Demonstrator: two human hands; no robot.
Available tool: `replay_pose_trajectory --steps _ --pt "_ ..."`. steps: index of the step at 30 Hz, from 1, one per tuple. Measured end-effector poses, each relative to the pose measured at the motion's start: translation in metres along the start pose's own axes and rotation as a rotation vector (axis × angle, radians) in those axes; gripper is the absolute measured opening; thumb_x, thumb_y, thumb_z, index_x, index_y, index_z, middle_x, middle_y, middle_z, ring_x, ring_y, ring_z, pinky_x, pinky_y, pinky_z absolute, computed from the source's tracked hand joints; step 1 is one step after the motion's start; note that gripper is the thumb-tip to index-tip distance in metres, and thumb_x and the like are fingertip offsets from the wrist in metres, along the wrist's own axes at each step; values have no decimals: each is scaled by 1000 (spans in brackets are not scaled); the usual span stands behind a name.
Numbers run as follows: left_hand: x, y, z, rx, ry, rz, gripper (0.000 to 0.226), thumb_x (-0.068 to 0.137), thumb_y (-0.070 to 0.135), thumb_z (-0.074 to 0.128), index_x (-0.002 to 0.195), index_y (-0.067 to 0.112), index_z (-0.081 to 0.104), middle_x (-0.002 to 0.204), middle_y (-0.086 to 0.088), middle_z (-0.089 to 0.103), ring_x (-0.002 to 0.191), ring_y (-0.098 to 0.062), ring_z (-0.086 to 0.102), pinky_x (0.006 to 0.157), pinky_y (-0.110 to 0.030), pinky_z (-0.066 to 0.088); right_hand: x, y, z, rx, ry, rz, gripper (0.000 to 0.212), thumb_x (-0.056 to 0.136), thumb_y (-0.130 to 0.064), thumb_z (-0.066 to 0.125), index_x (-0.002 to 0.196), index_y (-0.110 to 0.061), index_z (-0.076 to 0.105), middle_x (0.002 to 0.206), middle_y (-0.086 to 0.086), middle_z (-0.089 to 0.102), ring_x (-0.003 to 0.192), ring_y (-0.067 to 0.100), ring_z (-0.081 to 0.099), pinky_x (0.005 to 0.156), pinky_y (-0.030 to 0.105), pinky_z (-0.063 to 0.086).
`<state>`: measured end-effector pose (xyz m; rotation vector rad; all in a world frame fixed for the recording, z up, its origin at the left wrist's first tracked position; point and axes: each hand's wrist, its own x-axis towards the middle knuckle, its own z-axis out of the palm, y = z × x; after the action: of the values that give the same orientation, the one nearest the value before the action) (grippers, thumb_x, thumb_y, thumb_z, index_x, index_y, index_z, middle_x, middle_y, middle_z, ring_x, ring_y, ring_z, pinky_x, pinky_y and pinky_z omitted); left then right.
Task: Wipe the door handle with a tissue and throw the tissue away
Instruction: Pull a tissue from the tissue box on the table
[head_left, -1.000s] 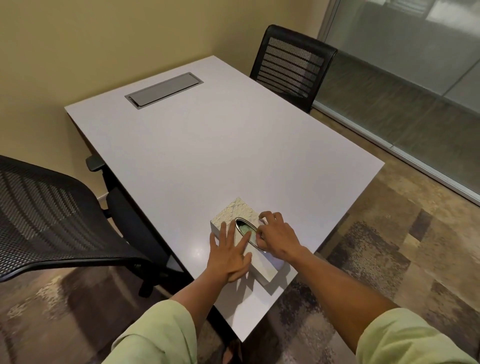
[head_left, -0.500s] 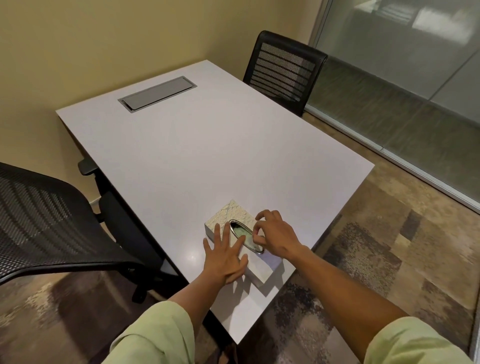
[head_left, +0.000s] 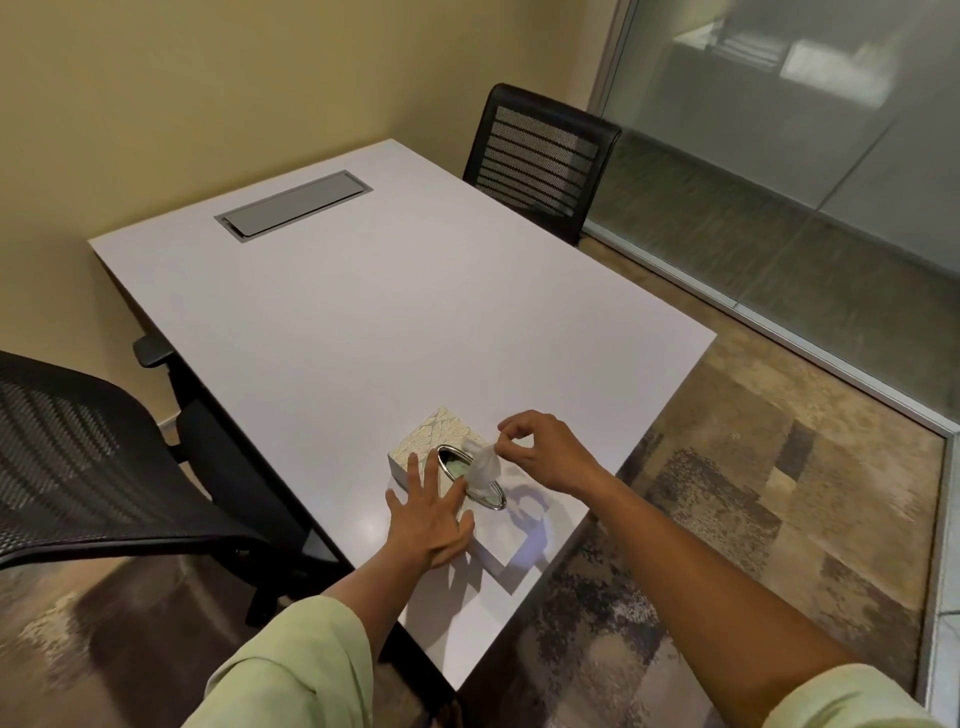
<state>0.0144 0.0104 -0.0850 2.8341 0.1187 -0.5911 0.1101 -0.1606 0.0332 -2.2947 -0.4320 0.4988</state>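
Note:
A cream patterned tissue box (head_left: 434, 434) with a shiny oval slot stands near the front edge of the white table (head_left: 395, 312). My left hand (head_left: 428, 514) lies flat on the box's near side, fingers spread. My right hand (head_left: 545, 449) hovers just right of the slot and pinches a white tissue (head_left: 480, 467), which stretches from my fingertips down into the slot. No door handle is in view.
A black mesh chair (head_left: 78, 457) stands at the table's left, another black chair (head_left: 540, 156) at the far right corner. A grey cable hatch (head_left: 293, 205) is set in the tabletop. A glass wall (head_left: 805, 156) runs along the right over patterned carpet.
My right hand has lifted off the slot and drawn a tissue partway out. My left hand stays pressed on the box. The head camera has tilted slightly.

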Motion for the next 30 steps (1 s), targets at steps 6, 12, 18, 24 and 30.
replay_pose_trajectory --steps 6,12,18,24,30 --pt "1 1 -7 24 -18 -22 68 98 58 28 159 35 10 167 -11 -17 152 -40 -19 118 -66 6 -15 -18 -22 355 21 102 15 92 -20 65 95 -12 77 103 -2 76 95 11 70 81 29 56" --pt "9 14 -44 -295 211 -43 62 83 25 47 145 19 46 143 -6 53 137 -32 43 109 -54 39 -31 -18 -37 542 39 157 20 96 -14 57 96 -2 74 94 12 77 86 22 75 83 36 60" --pt "-11 45 -102 -1467 175 -24 32 102 22 44 113 6 70 112 -13 72 98 -26 69 87 -37 56 -46 -16 -46 605 65 196 18 94 -17 58 90 -7 73 92 10 76 86 20 74 81 40 61" --pt "-19 78 -120 -1339 156 184 23 96 13 65 118 13 70 105 -17 71 99 -25 70 90 -35 59 -73 -9 -68 710 127 224 14 95 -16 60 94 -6 70 92 10 70 86 21 69 82 40 61" --pt "-24 121 -129 -1283 259 281 17 93 11 69 110 9 74 100 -6 75 92 -18 71 79 -25 59 -119 11 -99 851 293 242 9 94 -6 61 99 -10 68 85 9 73 74 18 71 71 30 61"
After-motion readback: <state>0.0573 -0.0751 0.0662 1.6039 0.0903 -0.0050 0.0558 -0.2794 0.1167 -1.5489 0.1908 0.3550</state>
